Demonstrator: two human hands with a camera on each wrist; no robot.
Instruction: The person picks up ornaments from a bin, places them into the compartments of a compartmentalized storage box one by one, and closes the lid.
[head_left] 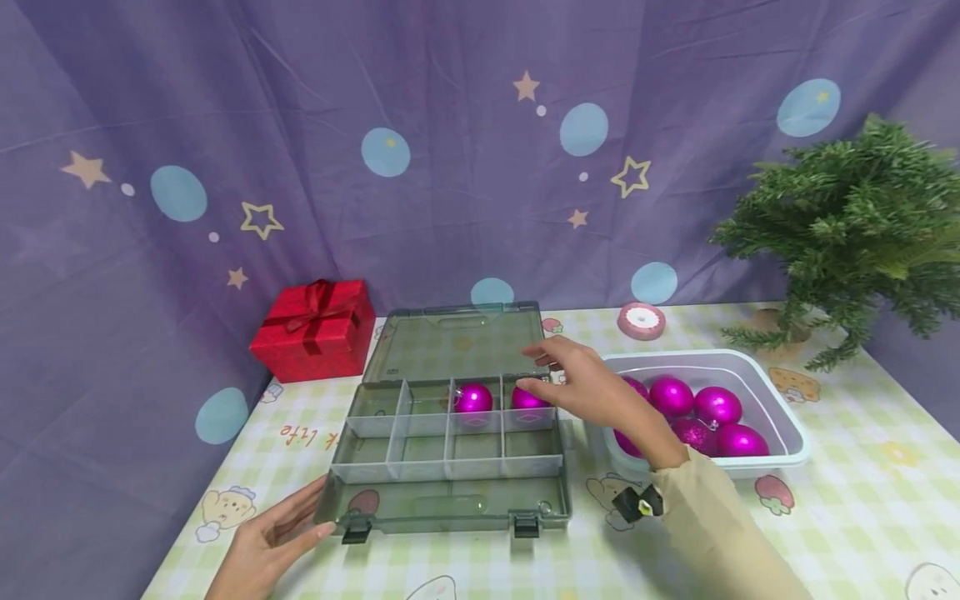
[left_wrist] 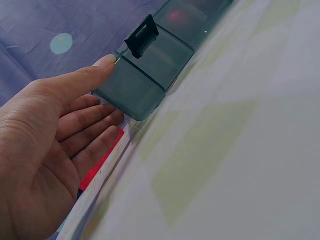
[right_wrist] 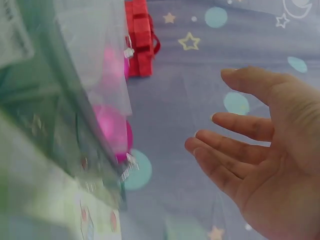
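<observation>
A grey translucent divided case [head_left: 442,522] lies with its lid back on the table. Two shiny magenta balls sit in its back row: one [head_left: 474,399] in the third compartment from the left, the other [head_left: 529,398] in the rightmost, partly behind my right hand [head_left: 592,392]. That hand hovers over the case's right side with fingers spread and nothing in them; in the right wrist view the hand [right_wrist: 260,150] is apart from the balls [right_wrist: 111,127]. My left hand [head_left: 270,537] touches the case's front left corner, its thumb on the edge, as the left wrist view of the hand [left_wrist: 65,120] confirms.
To the right stands a white tub [head_left: 795,433] holding several magenta balls [head_left: 717,406]. Behind it are a pink ribbon roll [head_left: 641,321] and a small green artificial tree [head_left: 862,225]. A red gift box [head_left: 315,333] stands at the back left, before a purple curtain [head_left: 450,75].
</observation>
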